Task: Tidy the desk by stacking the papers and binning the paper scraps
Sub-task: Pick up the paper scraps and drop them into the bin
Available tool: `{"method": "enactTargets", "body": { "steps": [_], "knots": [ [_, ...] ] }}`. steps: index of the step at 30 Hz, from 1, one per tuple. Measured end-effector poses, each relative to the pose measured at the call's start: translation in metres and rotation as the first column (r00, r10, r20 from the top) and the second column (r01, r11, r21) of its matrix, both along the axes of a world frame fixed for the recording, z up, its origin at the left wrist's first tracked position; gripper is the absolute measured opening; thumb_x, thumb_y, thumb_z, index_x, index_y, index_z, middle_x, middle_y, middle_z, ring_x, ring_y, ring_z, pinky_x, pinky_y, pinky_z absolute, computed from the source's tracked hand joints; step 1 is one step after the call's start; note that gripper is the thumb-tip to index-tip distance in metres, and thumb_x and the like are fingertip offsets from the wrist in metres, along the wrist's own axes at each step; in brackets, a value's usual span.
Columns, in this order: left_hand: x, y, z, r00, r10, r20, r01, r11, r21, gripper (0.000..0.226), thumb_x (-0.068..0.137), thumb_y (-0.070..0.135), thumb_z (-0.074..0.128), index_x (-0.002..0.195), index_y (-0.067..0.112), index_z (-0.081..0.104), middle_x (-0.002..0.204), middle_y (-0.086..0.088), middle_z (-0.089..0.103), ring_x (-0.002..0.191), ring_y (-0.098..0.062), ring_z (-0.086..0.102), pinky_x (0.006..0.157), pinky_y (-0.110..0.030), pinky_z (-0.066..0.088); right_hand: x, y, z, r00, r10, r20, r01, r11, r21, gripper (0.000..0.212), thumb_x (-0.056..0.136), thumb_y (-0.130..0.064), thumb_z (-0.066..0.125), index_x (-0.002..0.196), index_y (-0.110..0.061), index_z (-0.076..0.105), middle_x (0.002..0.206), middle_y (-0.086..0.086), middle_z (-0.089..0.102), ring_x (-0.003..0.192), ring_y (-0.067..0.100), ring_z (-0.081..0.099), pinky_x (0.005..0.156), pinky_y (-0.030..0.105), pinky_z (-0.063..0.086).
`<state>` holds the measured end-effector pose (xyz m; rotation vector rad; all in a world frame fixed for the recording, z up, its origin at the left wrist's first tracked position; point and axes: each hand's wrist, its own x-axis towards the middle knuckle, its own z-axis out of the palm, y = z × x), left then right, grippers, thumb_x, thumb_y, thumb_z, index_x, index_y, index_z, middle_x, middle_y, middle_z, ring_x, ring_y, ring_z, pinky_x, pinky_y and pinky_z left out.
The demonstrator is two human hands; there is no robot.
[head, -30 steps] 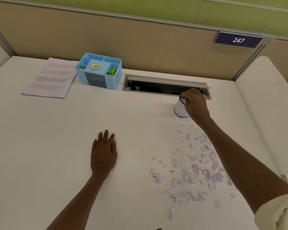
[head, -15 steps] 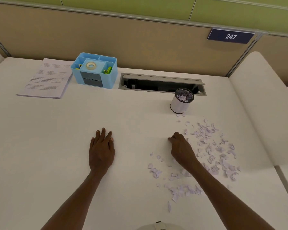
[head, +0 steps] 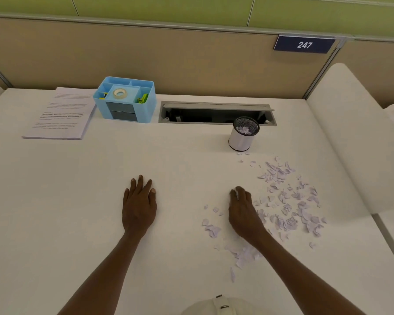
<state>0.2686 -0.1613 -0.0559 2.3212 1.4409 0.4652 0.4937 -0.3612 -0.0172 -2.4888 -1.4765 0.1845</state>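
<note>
Navy partition sign (head: pixel 304 44) reading "247", left hand (head: pixel 139 204) flat on white counter (head: pixel 55 201), right hand (head: pixel 242 212) pinching torn lilac paper scraps (head: pixel 287 201), small mesh-lined white bin (head: pixel 243 134) part-filled, printed papers (head: pixel 60 113) stacked.

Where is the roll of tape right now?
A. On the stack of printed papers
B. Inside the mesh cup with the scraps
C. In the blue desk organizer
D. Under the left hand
C: the roll of tape lies in the middle compartment of the blue desk organizer, beside the stack of printed papers.
</note>
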Motion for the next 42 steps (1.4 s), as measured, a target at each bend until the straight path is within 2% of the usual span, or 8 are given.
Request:
{"method": "enactTargets", "body": {
  "steps": [3,7,10,12,19,28,34,42],
  "knots": [
    [-0.004,0.002,-0.002,0.999,-0.049,-0.008,0.049,0.999,-0.016,0.047,0.103,0.034,0.043,0.146,0.017,0.046,0.161,-0.004,0.027,0.152,-0.022,0.015,0.123,-0.042,0.014,-0.007,-0.010,0.006,0.998,0.046,-0.036,-0.045,0.999,0.025,0.037,0.096,-0.009,0.050,0.129,0.006,0.050,0.130,0.022,0.048,0.114,0.036,0.049,0.095,0.040,0.048],
    [-0.008,0.003,-0.005,0.994,-0.092,-0.056,0.091,0.996,-0.021,0.054,0.102,0.041,0.041,0.152,0.019,0.037,0.164,-0.003,0.017,0.153,-0.022,0.007,0.124,-0.041,0.010,0.018,-0.017,0.017,0.990,-0.087,-0.114,0.072,0.989,-0.133,0.078,0.082,-0.059,0.062,0.135,-0.006,0.043,0.127,0.012,0.044,0.113,0.028,0.045,0.085,0.034,0.048],
    [-0.007,0.004,-0.007,0.994,-0.087,-0.067,0.086,0.996,-0.013,0.055,0.103,0.044,0.037,0.152,0.019,0.036,0.164,-0.003,0.017,0.153,-0.022,0.007,0.124,-0.043,0.011,0.032,-0.017,0.016,0.960,-0.075,-0.268,-0.008,0.955,-0.296,0.106,0.063,-0.061,0.078,0.140,-0.006,0.032,0.127,0.010,0.033,0.111,0.024,0.043,0.086,0.030,0.044],
    [-0.006,0.004,-0.007,0.994,-0.085,-0.069,0.085,0.996,-0.006,0.058,0.102,0.048,0.030,0.152,0.019,0.037,0.164,-0.003,0.018,0.153,-0.023,0.007,0.124,-0.042,0.011,0.033,-0.011,0.012,0.946,-0.028,-0.323,-0.068,0.957,-0.281,0.115,0.061,-0.050,0.085,0.148,-0.006,0.024,0.132,0.009,0.029,0.108,0.021,0.044,0.086,0.024,0.042],
    [-0.007,0.004,-0.007,0.995,-0.078,-0.063,0.077,0.997,-0.016,0.054,0.103,0.042,0.038,0.152,0.019,0.037,0.164,-0.002,0.017,0.153,-0.021,0.007,0.124,-0.042,0.010,0.024,0.024,0.012,0.887,0.081,-0.455,-0.142,0.985,-0.103,0.088,0.065,-0.026,0.088,0.140,-0.012,0.045,0.128,0.004,0.037,0.091,0.014,0.045,0.078,0.019,0.037],
    [-0.006,0.003,-0.008,0.997,-0.068,-0.041,0.068,0.998,0.004,0.052,0.103,0.043,0.038,0.149,0.019,0.042,0.163,-0.003,0.022,0.153,-0.023,0.012,0.124,-0.043,0.014,0.003,0.031,0.002,0.927,0.142,-0.348,-0.145,0.989,0.019,0.055,0.072,-0.047,0.077,0.120,-0.026,0.060,0.115,-0.006,0.043,0.081,0.007,0.047,0.073,0.019,0.034],
    [-0.005,0.002,-0.006,0.997,-0.060,-0.046,0.060,0.998,-0.006,0.052,0.102,0.042,0.040,0.149,0.020,0.042,0.163,-0.003,0.022,0.153,-0.022,0.011,0.124,-0.042,0.013,-0.008,0.035,-0.003,0.931,0.177,-0.319,-0.150,0.983,0.109,0.012,0.087,-0.020,0.067,0.099,-0.016,0.068,0.105,-0.001,0.052,0.068,0.008,0.051,0.068,0.020,0.039],
    [-0.006,0.002,-0.005,0.997,-0.059,-0.044,0.059,0.998,-0.005,0.052,0.102,0.042,0.040,0.149,0.019,0.042,0.163,-0.004,0.023,0.153,-0.023,0.012,0.124,-0.042,0.013,-0.013,0.036,-0.009,0.964,0.144,-0.223,-0.126,0.988,0.094,0.019,0.087,-0.001,0.052,0.085,-0.007,0.070,0.089,0.007,0.064,0.081,0.021,0.060,0.072,0.028,0.045]
  ]
}}
